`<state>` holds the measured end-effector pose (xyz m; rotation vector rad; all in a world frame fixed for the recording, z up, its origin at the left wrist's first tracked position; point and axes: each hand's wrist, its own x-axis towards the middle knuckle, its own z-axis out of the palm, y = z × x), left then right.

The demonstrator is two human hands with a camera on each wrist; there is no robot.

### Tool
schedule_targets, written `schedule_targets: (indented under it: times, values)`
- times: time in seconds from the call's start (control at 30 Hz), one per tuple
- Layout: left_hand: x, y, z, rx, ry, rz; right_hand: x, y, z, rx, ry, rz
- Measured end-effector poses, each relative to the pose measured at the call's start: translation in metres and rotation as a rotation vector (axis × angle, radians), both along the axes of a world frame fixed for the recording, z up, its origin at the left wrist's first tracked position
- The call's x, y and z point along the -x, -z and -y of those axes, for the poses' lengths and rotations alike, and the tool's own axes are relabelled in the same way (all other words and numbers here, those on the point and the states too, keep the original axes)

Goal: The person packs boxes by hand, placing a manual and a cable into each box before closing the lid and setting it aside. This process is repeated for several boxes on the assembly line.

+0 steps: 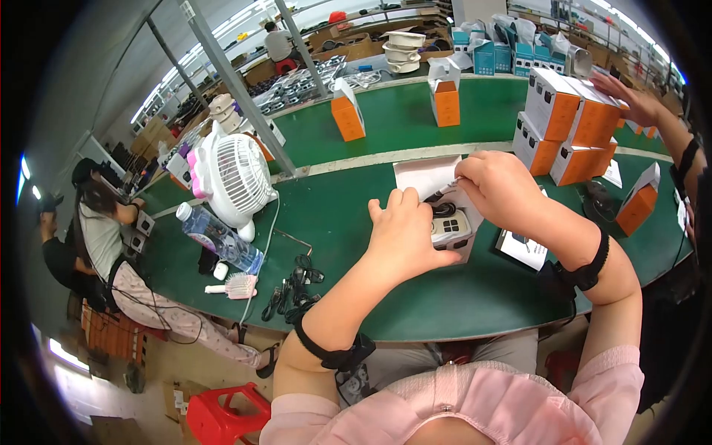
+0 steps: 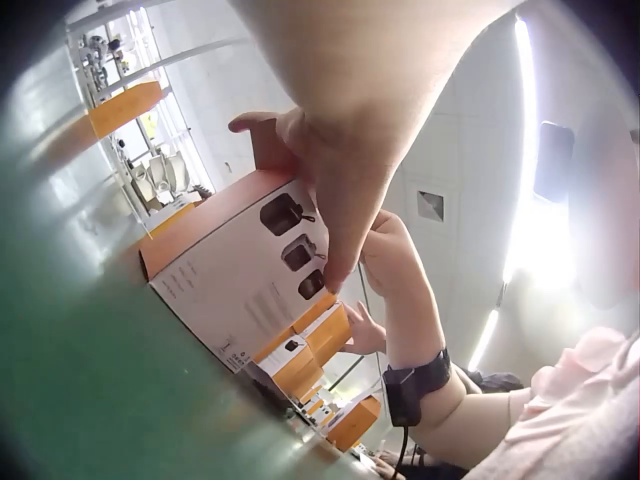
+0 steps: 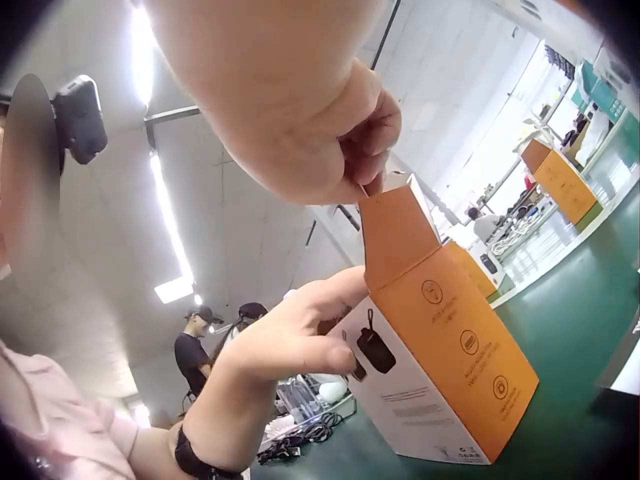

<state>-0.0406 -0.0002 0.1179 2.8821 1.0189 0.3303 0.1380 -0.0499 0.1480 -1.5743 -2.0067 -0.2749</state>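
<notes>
A small white and orange box [image 1: 460,248] stands on the green table with its lid raised. Inside it show a cream device with dark square marks [image 1: 447,225] and a coiled black cable [image 1: 443,210]. My left hand [image 1: 404,233] grips the box by its near left corner. In the right wrist view its thumb lies on the printed white face. Fingers curled, my right hand [image 1: 500,185] pinches at the box's open top. The right wrist view shows its fingertips at the edge of the orange side flap [image 3: 398,232]; they are partly hidden there.
Stacked boxes [image 1: 549,111] stand to the right, beside another person's hand [image 1: 630,100]. A printed booklet [image 1: 523,248] lies right of my box. Leftward are a white fan [image 1: 236,178], a water bottle [image 1: 222,241], a hairbrush [image 1: 236,286] and black cables [image 1: 293,288].
</notes>
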Motion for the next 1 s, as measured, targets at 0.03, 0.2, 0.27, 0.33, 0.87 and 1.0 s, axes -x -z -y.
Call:
schedule_targets:
  times: [0.03, 0.2, 0.27, 0.33, 0.87, 1.0]
  values:
    - [-0.001, 0.002, 0.000, 0.003, -0.003, -0.005, -0.001, 0.000, 0.000, 0.003, -0.003, -0.005]
    - [-0.003, 0.027, -0.004, -0.014, -0.018, 0.316, -0.005, -0.005, -0.004, -0.001, -0.031, 0.029]
    - [-0.001, 0.026, -0.004, -0.016, 0.000, 0.311, -0.006, -0.006, -0.007, -0.004, -0.043, 0.032]
    - [-0.002, 0.025, -0.003, -0.014, 0.021, 0.311, -0.004, -0.008, -0.007, -0.003, -0.051, 0.040]
    - [-0.003, 0.033, -0.003, 0.009, 0.095, 0.425, 0.013, -0.001, -0.050, 0.507, -0.214, 0.479]
    - [-0.003, 0.029, -0.006, -0.029, 0.091, 0.413, 0.015, 0.000, -0.057, 0.462, -0.234, 0.574]
